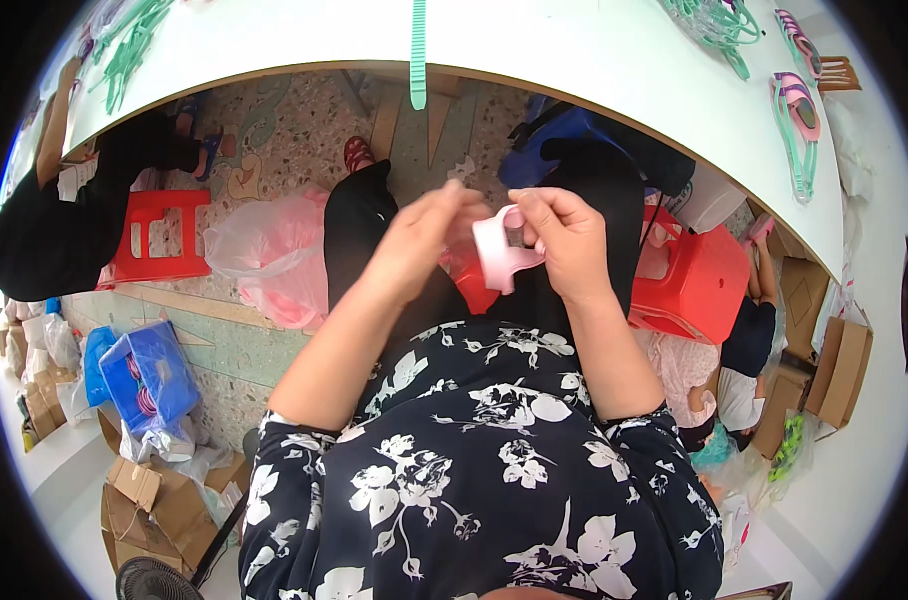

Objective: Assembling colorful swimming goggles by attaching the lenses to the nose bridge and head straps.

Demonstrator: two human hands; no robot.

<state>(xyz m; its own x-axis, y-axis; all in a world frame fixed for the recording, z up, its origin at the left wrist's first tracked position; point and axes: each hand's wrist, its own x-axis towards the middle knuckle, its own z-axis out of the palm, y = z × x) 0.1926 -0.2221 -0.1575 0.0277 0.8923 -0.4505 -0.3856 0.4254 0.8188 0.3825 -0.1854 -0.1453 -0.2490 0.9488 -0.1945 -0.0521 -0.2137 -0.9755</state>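
Speckled terrazzo floor (304, 130) lies below; right hand (570, 248) fingers (527, 215) pinch a pale pink plastic piece (498, 252) held at chest height, while the blurred left hand (426, 240) closes on its other side, seemingly fitting it. White table (574, 50) curves ahead, red stools (696, 285) beside

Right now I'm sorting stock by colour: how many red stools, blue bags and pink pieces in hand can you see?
Red stools: 2
Blue bag: 1
Pink piece: 1, held by the right hand, left hand beside it
Total: 4
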